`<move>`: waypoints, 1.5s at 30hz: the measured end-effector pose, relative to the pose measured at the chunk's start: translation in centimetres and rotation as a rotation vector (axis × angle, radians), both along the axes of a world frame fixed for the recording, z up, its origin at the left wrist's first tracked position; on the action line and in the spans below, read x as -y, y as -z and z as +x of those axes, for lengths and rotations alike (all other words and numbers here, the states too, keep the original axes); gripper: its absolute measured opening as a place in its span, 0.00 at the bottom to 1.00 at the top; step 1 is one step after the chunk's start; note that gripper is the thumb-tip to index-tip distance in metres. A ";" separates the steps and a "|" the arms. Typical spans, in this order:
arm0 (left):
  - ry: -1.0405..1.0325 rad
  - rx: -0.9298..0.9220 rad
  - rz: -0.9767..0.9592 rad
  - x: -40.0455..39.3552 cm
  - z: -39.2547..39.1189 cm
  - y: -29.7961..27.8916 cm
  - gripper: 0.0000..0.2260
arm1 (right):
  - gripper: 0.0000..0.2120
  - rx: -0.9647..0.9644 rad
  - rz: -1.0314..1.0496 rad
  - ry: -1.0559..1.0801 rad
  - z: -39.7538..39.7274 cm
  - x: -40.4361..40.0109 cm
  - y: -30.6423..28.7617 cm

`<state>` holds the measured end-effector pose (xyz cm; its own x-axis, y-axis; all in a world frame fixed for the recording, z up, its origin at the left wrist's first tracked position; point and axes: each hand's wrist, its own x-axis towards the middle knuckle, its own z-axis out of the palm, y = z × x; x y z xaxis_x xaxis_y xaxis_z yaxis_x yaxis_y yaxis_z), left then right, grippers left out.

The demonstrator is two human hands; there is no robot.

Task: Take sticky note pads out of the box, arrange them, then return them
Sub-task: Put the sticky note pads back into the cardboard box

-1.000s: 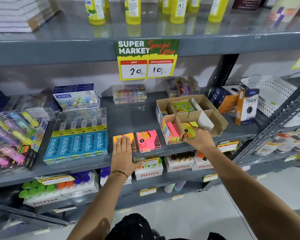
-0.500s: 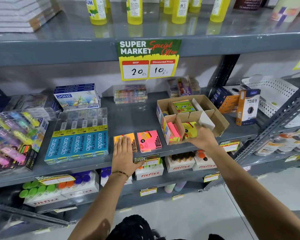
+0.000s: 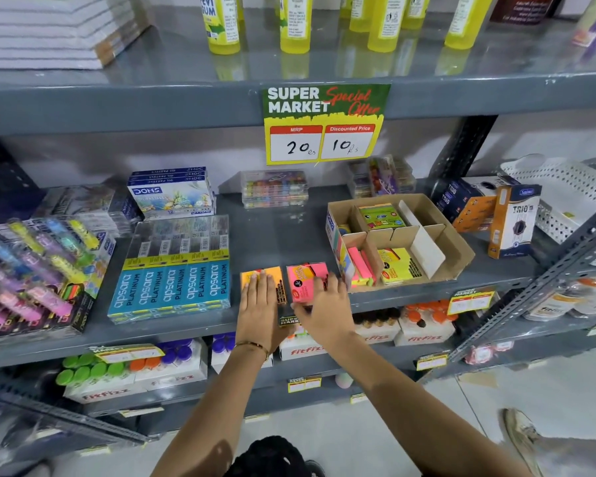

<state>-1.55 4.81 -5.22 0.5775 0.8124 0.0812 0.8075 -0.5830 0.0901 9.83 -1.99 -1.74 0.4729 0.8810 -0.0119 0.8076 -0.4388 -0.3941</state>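
An orange sticky note pad (image 3: 276, 275) lies on the grey shelf (image 3: 276, 235), and my left hand (image 3: 260, 306) rests flat on top of it with the fingers straight. Just to its right lies a pink sticky note pad (image 3: 301, 282). My right hand (image 3: 326, 306) curls over the pink pad's right side and front edge, thumb at the near edge. The open cardboard box (image 3: 456, 241) with dividers stands to the right. In it are a yellow pad (image 3: 398, 266), a green pad (image 3: 381, 216) and pink pads (image 3: 358, 263) standing on edge.
Blue apsara pencil boxes (image 3: 172, 284) lie left of the orange pad, highlighter packs (image 3: 31, 263) further left. A Trio box (image 3: 513, 222) and a white basket (image 3: 565, 191) stand right of the cardboard box. A price sign (image 3: 324, 125) hangs above. A slanted shelf brace (image 3: 547, 287) crosses at right.
My right hand left the yellow pad in the box and moved left onto the pink pad on the shelf. My left hand stayed on the orange pad.
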 end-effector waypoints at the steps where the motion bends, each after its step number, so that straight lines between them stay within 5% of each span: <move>1: 0.007 -0.016 0.009 0.0 0.0 0.0 0.47 | 0.32 -0.018 -0.015 0.022 0.0 -0.1 0.3; 15: 0.020 -0.017 -0.027 -0.6 -0.1 1.4 0.50 | 0.37 -0.072 0.025 0.121 0.2 -1.0 -0.1; 27: 0.189 -0.006 0.095 1.0 2.4 -0.4 0.49 | 0.22 -0.260 0.444 0.154 5.5 3.7 -6.5; 31: 0.289 0.036 0.038 2.0 5.8 -0.7 0.41 | 0.16 -0.229 0.390 0.296 11.3 5.9 -6.5; 39: 0.261 0.035 -0.029 1.7 7.9 1.4 0.37 | 0.32 -0.151 0.219 0.272 14.4 5.8 -2.3; 45: 0.247 0.017 0.005 1.6 7.9 1.8 0.35 | 0.29 -0.132 0.209 0.260 15.4 4.6 -0.7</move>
